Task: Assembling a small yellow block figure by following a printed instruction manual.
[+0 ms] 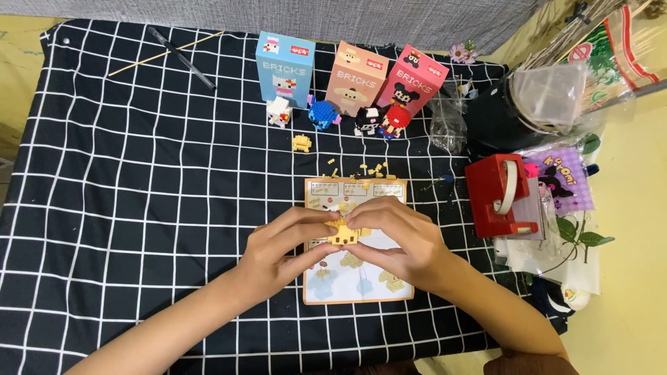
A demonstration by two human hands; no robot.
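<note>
Both the left hand [281, 246] and right hand [399, 239] pinch a small yellow brick model [343, 232], light and likely fragile, by its sides, with loose bricks [361, 169] at twelve o'clock.

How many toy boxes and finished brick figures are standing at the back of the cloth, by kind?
Boxes: 3, blue, peach, pink
Finished figures: 4, white, blue, black and white, red
Total: 7
</note>
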